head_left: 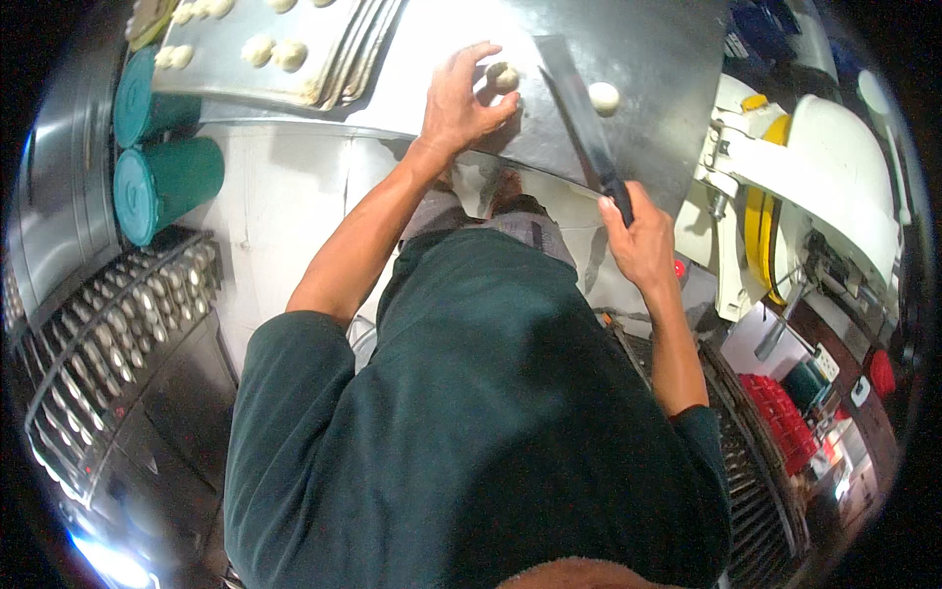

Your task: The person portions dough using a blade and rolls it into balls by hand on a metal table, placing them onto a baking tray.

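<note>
My right hand is closed around the black handle of a long knife. Its straight, broad blade slants up and to the left over the metal worktable. To the left of the blade, my left hand has thumb and fingers spread around a small dough ball. The fingertips look apart from this ball, though contact at the thumb is hard to judge. Just right of the blade lies a second, paler dough ball.
Stacked baking trays carry several dough balls at the far left. Teal lidded bins stand beside the table, above a rack of metal pieces. A white machine with a yellow part is at the right, near a red basket.
</note>
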`<control>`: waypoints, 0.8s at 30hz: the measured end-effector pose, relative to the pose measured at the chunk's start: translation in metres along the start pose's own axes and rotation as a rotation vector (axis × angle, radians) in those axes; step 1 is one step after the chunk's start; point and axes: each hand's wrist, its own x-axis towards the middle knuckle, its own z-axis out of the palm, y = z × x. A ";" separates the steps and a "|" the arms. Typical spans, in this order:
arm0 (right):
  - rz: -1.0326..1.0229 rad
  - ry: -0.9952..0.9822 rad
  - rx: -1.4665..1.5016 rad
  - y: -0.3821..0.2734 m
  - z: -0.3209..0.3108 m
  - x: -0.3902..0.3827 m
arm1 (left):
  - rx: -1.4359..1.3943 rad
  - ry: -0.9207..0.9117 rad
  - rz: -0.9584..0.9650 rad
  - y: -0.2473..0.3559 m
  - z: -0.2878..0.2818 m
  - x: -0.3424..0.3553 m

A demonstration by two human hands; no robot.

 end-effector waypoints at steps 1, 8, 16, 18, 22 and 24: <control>0.028 0.036 0.003 0.009 -0.007 -0.007 | -0.073 -0.015 0.057 0.011 0.008 0.001; 0.100 0.083 -0.115 0.042 -0.025 -0.015 | -0.248 -0.179 0.065 0.055 0.091 0.018; 0.083 0.023 -0.061 0.052 -0.012 0.026 | -0.273 -0.265 -0.034 0.056 0.093 0.023; 0.064 0.042 -0.040 0.048 -0.009 0.040 | -0.279 -0.286 -0.050 0.057 0.094 0.025; 0.081 0.027 0.000 0.049 -0.021 0.027 | -0.256 -0.190 0.029 0.051 0.099 0.022; 0.114 0.022 0.025 0.053 -0.030 0.005 | -0.230 -0.188 0.084 0.047 0.100 0.022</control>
